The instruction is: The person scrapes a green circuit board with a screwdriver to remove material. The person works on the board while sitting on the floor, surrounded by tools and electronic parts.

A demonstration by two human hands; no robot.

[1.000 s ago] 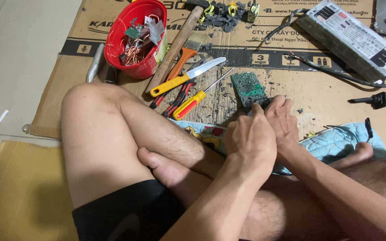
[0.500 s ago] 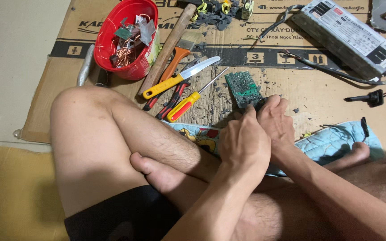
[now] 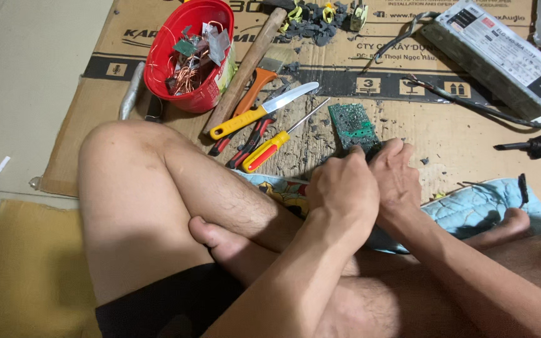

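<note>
Hands close together near the middle of the cardboard (image 3: 471, 134) sheet spread on the floor: the left hand (image 3: 344, 188) is curled into a fist over the near end of a green circuit board (image 3: 353, 125), and the right hand (image 3: 399, 175) presses in beside it, fingers bent onto the same end. Whether either hand also grips a small tool I cannot tell, since the knuckles hide it. The board lies flat, its far end free and pointing toward the top edge. Dark crumbs of potting litter the cardboard around it, so the board could skid if the grip loosens, and a sudden slip might drive the fingers against solder points or sharp component legs. Just left of the board lie a yellow-handled screwdriver (image 3: 269, 150) and a yellow-handled knife (image 3: 264, 111), blade aimed toward the board; a jerk of the left elbow could sweep into them. The bare knee (image 3: 120, 163) sits close to those tools too. Further left, a red bowl (image 3: 186, 56) of copper wire scraps stands near the top left corner, and a grey power supply (image 3: 502, 56) rests at the top right, well apart.
</note>
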